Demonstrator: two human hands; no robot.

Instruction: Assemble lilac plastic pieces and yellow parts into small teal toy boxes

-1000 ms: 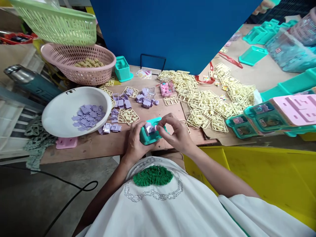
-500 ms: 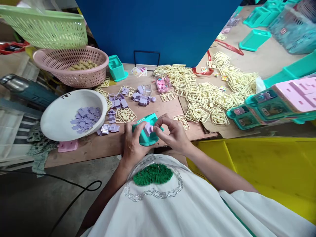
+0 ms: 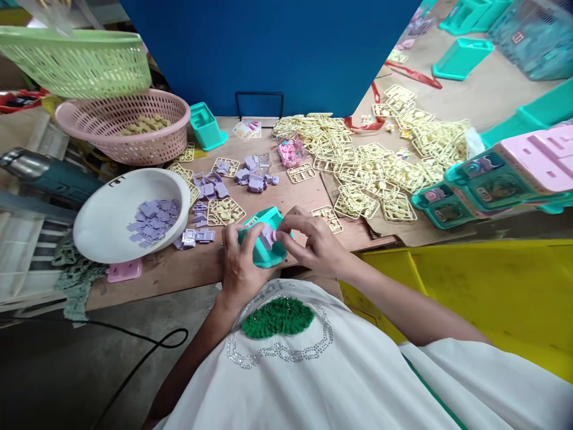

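My left hand (image 3: 239,254) is wrapped round a small teal plastic toy housing (image 3: 264,251) at the near edge of the wooden table (image 3: 210,266). A purple piece (image 3: 267,234) sits on top of the housing. My right hand (image 3: 308,237) pinches at that purple piece with thumb and fingers, and a small pink bit shows at the fingertips. Loose purple parts (image 3: 197,236) lie just left of my left hand.
A white bowl (image 3: 107,224) of purple tiles stands at the left, a pink basket (image 3: 129,128) and a green basket (image 3: 76,60) behind it. Cream part frames (image 3: 371,173) cover the table's right. Assembled teal and pink toys (image 3: 496,185) lie far right. A yellow bin (image 3: 487,292) is below.
The view has shifted slightly. My right fingers have closed further onto the purple piece on the teal housing; my left hand keeps its grip.
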